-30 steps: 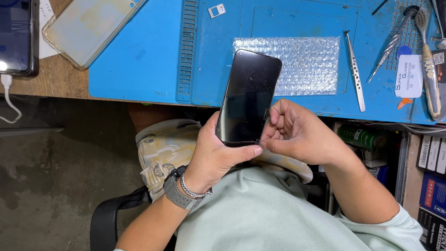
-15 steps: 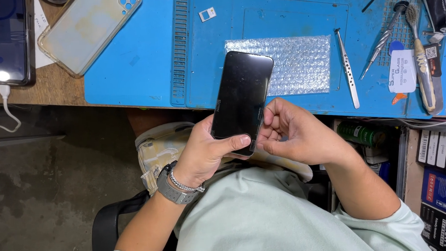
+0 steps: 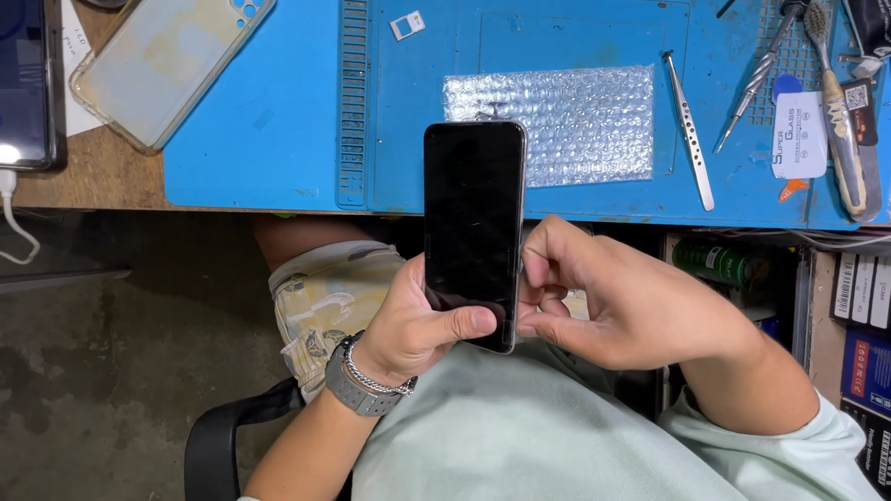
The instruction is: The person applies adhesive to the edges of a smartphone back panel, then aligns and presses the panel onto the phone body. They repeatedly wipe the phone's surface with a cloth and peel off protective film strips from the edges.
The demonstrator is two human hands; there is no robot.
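Straighter now than a second ago, the black phone (image 3: 475,229) stands nearly upright (dark screen up) over the near edge of the worktop (image 3: 260,138). Left hand (image 3: 409,332) grips its lower end, thumb across the glass; right hand (image 3: 618,308) has its fingers (image 3: 542,276) pinched against the phone's right edge. A strip of bubble wrap (image 3: 560,125) lies just beyond.

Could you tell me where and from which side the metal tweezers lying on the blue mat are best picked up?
Grip the tweezers about mid-shaft, pinching across the narrow width from above. They lie flat and nearly upright in the picture on the blue mat, just right of the bubble wrap, with bare mat on both sides for fingertips.
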